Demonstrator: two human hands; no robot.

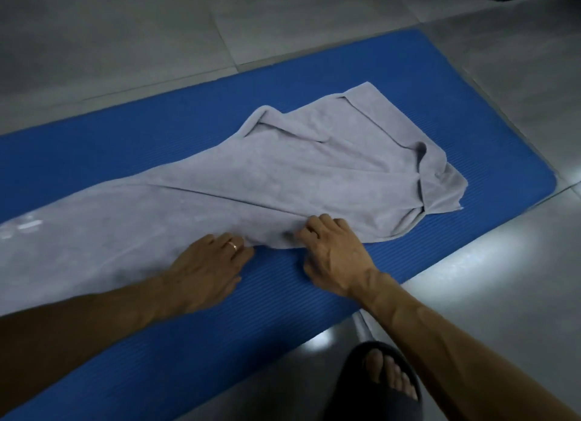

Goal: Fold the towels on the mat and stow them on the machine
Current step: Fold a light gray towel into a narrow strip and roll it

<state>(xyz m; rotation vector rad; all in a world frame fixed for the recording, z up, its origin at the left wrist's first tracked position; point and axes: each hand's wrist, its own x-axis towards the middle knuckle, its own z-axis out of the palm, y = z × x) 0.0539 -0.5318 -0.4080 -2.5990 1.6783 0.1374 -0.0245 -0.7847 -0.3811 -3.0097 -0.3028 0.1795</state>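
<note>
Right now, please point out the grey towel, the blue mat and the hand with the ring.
grey towel point(283, 175): head view, its flat middle.
blue mat point(132, 144): head view, bare part beyond the towel.
left hand point(210, 263): head view, back of the hand.

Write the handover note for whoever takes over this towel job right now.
Left hand: at the near edge of the grey towel, fingertips tucked under it; grip not clear.
Right hand: fingers curled, pinching the same near edge.
Towel: lying lengthwise on the blue mat, far right end rumpled and partly turned over itself, left end running out of view.
Done: towel laid out on the mat; no neat fold yet.
Left: flatten the rumpled end, fold, then stow on the machine, which is not in view. No other towel shows.
</note>
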